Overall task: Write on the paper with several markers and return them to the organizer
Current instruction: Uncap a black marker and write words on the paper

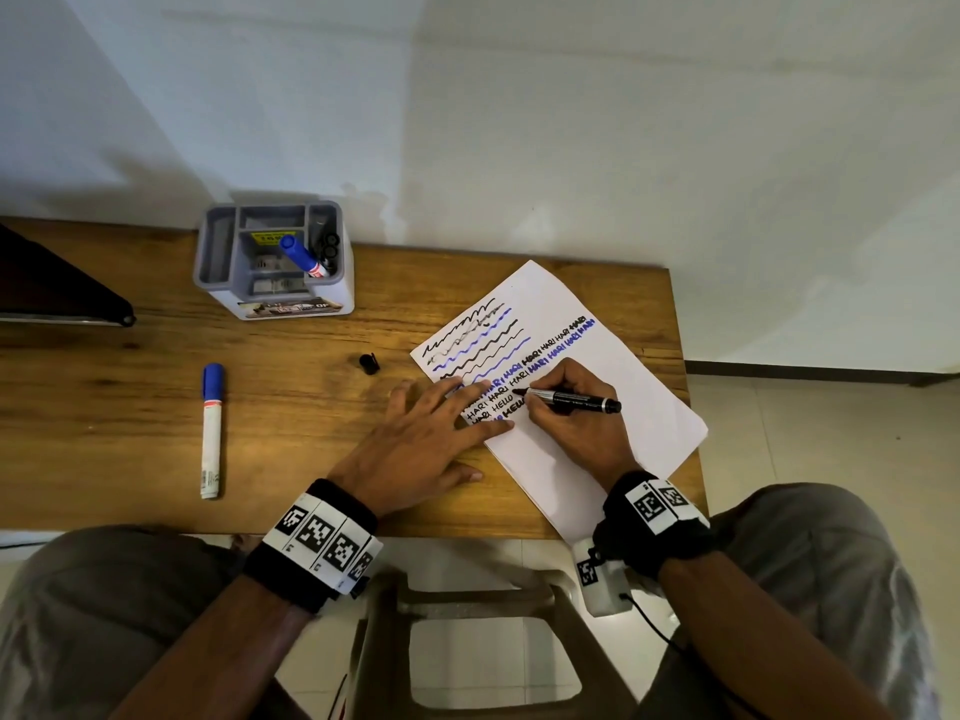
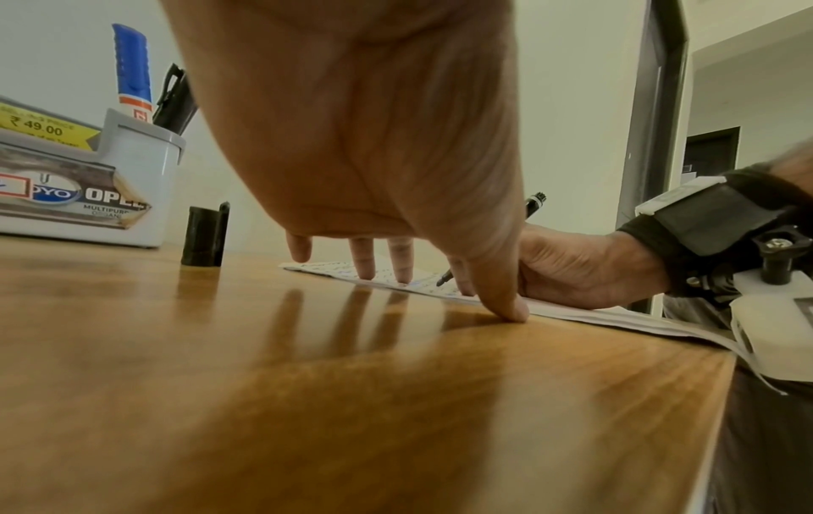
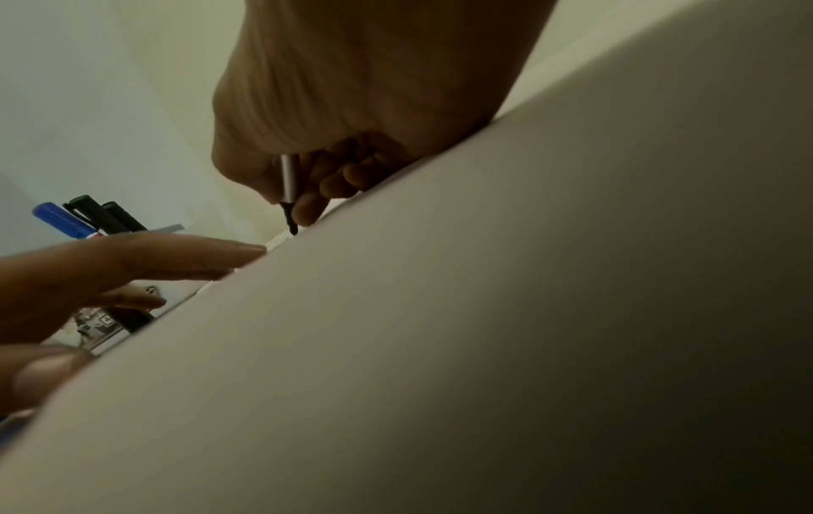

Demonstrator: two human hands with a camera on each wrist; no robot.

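A white paper (image 1: 613, 366) with black and blue wavy lines and words lies on the right of the wooden table (image 1: 156, 397). My right hand (image 1: 566, 402) grips an uncapped black marker (image 1: 576, 400), its tip (image 3: 292, 227) on the paper (image 3: 440, 347). My left hand (image 1: 431, 428) lies flat, fingers (image 2: 363, 264) spread and pressing the paper's left edge (image 2: 572, 313). The marker's black cap (image 1: 369, 363) stands on the table (image 2: 308, 400), also seen as the cap (image 2: 204, 236). A grey organizer (image 1: 275, 262) at the back holds a blue marker (image 1: 301, 254) and black markers (image 1: 328, 246).
A capped blue-and-white marker (image 1: 212, 428) lies on the table's left part. A dark object (image 1: 57, 293) sits at the far left edge. The organizer (image 2: 88, 187) carries a price sticker. A plastic stool (image 1: 493, 641) stands below the table's front edge, between my knees.
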